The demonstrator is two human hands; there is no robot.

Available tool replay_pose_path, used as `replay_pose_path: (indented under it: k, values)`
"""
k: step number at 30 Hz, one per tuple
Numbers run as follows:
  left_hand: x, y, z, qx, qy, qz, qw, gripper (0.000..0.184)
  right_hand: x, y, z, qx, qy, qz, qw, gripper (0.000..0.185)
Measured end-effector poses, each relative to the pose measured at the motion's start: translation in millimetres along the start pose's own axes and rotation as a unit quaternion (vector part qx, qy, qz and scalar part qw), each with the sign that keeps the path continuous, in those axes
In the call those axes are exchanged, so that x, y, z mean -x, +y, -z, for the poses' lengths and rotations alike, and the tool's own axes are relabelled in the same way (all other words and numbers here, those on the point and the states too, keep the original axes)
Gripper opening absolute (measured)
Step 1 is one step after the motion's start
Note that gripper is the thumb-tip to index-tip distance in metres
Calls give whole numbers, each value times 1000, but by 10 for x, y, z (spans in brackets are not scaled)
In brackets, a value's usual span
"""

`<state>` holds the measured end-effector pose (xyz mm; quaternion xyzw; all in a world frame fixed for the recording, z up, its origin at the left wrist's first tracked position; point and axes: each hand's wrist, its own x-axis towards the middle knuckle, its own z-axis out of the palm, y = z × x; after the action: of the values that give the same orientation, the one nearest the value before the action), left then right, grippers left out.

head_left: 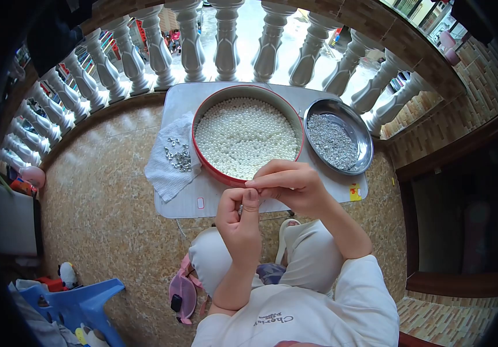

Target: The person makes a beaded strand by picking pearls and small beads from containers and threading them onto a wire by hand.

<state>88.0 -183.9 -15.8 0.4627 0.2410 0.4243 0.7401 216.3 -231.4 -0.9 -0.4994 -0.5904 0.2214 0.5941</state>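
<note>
My left hand (240, 217) and my right hand (288, 184) meet at the fingertips, just over the near rim of a round red tin (220, 175) full of white pearl beads (246, 136). Both hands are closed in a pinch; what lies between the fingertips is too small to make out. Something small and shiny shows inside the curl of my left hand. Left of the tin, metal clasps (180, 159) lie on a white paper towel (168, 179). A steel dish (366, 147) of small silvery beads (331, 141) stands to the right.
The pale table (173, 208) carries a yellow label (355, 192) near its right front corner. White balusters (227, 46) rise behind it. A blue plastic stool (87, 303) and a pink bag (184, 294) are on the floor at lower left.
</note>
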Motion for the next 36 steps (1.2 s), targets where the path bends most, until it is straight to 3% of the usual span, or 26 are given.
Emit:
replay_pose_path:
  k: [6,12,17,21,26,28,31,33,34,36]
  values:
    - [-54,-14,59,80,-65,89,991,16,6,40,42,39,4,43,998,27]
    - [-70,-13,-37,43,-91,72,992,17,-26,21,-20,96,59,52,992,23]
    - [-120,32,74,91,-147,125,977,16,-29,-5,-6,87,60,35,994,21]
    - [-145,-43,117,284,-170,175,927,15,-42,-6,-68,76,40,25,996,17]
    - [-109,24,130,220,-200,143,944,13,-76,-70,-9,77,42,29,996,11]
    - [-108,39,153,218,-211,149,941,13,-64,-37,154,132,91,-17,987,16]
    - [-70,66,191,216,-226,162,936,11,-38,150,654,398,246,-62,881,20]
    - [-70,60,197,217,-219,161,938,11,247,519,1101,599,215,-169,752,14]
    - [-74,50,199,217,-212,160,939,11,356,586,1194,600,215,-168,752,14]
    - [-75,41,196,216,-198,159,943,11,517,680,1310,527,147,-423,723,8]
